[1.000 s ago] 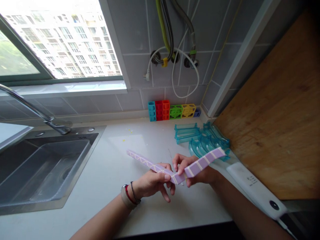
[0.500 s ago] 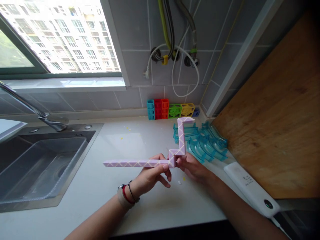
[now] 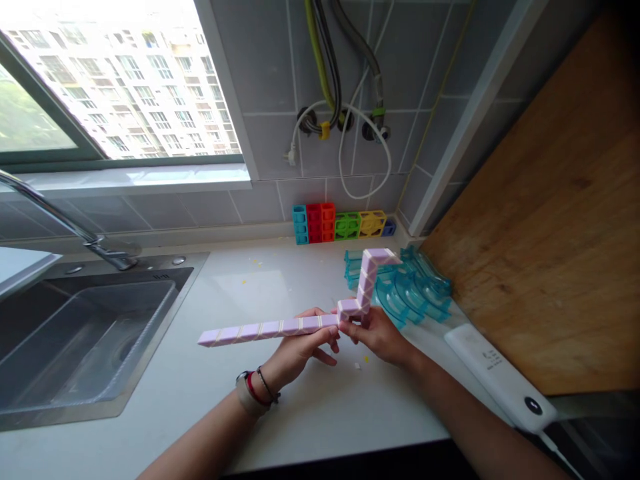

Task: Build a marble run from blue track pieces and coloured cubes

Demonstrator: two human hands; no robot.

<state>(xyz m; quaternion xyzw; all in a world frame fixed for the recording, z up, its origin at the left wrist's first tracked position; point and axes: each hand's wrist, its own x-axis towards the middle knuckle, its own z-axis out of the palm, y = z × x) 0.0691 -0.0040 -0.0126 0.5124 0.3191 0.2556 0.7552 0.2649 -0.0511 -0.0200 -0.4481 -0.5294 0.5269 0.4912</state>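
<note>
A pale purple snake puzzle (image 3: pixel 270 330) with white seams is held up above the white counter (image 3: pixel 235 407). Its long straight part points left, and at the right it bends in steps, rises and ends in a short piece pointing right. My left hand (image 3: pixel 305 347) pinches the straight part near the first bend, thumb in front and some fingers behind it. Close beside it, my right hand (image 3: pixel 380 337) is closed on the bent section, its thumb near the joint. The puzzle hides part of my fingers.
Translucent teal curved track pieces (image 3: pixel 400 293) lie behind my right hand. Coloured connecting blocks (image 3: pixel 327 223) line the back wall. At the right are a white power bank (image 3: pixel 500 373) with a cable and a leaning wooden board (image 3: pixel 550 233). A sink (image 3: pixel 120 400) with faucet (image 3: pixel 107 252) is left.
The snake puzzle has rolled so that other faces show, and its left end dips slightly. My right hand has shifted its grip, with the thumb now nearer the joint. The view tilts up a little.
</note>
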